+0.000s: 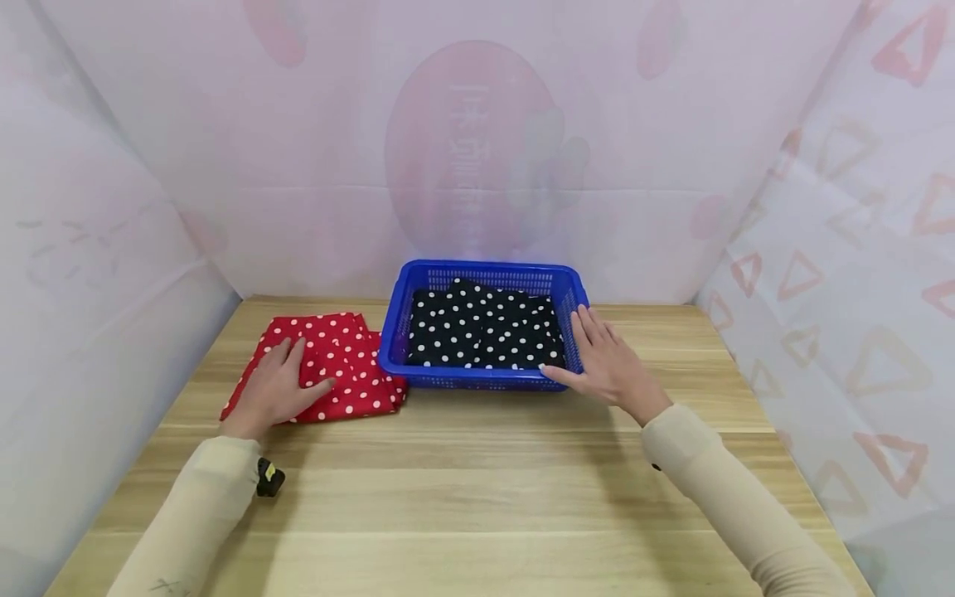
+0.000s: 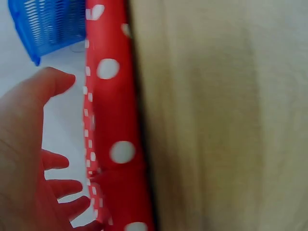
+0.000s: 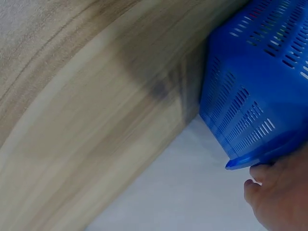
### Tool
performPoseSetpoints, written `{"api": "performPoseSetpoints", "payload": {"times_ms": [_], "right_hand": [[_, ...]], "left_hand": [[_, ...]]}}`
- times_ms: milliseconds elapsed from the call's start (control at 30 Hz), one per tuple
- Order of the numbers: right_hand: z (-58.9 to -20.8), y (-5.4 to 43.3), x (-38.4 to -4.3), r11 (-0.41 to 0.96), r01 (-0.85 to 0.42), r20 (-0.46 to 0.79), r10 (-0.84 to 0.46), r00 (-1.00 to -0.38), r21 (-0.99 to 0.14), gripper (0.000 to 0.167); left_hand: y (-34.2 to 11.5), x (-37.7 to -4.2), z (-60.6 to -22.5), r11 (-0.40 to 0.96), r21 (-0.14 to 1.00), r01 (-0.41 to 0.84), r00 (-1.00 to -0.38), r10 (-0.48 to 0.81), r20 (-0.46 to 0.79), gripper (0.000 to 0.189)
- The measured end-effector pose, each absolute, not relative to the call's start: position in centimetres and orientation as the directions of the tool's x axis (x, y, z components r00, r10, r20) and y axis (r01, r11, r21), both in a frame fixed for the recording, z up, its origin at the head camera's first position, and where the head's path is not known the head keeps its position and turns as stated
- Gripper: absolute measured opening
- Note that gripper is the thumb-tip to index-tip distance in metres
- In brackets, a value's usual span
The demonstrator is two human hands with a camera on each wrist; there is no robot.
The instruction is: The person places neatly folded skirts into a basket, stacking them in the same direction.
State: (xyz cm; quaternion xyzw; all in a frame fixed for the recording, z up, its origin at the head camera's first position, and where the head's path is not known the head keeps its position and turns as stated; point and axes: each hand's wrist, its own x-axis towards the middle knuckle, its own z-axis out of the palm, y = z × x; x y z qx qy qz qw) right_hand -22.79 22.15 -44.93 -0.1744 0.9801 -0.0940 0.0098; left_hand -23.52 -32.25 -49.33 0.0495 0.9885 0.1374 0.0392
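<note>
A folded red cloth with white dots (image 1: pixel 356 352) lies left of a blue plastic basket (image 1: pixel 477 376). Over the cloth's left part is my left hand (image 1: pixel 270 388), fingers spread and thumb out. In the left wrist view, the left hand (image 2: pixel 24 144) has loosely extended fingers beside the folded edge of the red cloth (image 2: pixel 113 106); firm contact is unclear. Inside the basket lies a black cloth with white dots (image 1: pixel 485 327). My right hand (image 1: pixel 613 369) is at the basket's front right corner, fingers extended along the rim. The right wrist view shows those fingertips close to the basket (image 3: pixel 250 110).
Everything stands on a wooden table (image 1: pixel 448 497). Behind it hangs a pale printed sheet (image 1: pixel 321 166), with similar sheets on both sides. The basket's left end meets the red cloth's right edge. A small black device (image 1: pixel 270 478) sits at the left wrist.
</note>
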Motion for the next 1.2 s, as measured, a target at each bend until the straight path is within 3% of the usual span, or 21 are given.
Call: {"api": "performPoseSetpoints", "payload": {"times_ms": [800,1200], "right_hand": [[-45.5,22.1,-23.1,0.92,-0.33,0.012,-0.335,-0.942,-0.214,0.117],[-45.5,22.2,-23.0,0.916,-0.324,0.013,-0.331,-0.944,-0.237,0.119]], "left_hand": [[-32.8,-25.3,-53.7,0.97,0.242,0.014,-0.968,0.074,-0.238,0.132],[-31.8,-23.4,-52.8,0.973,0.231,0.0,-0.965,0.061,-0.256,0.126]]}}
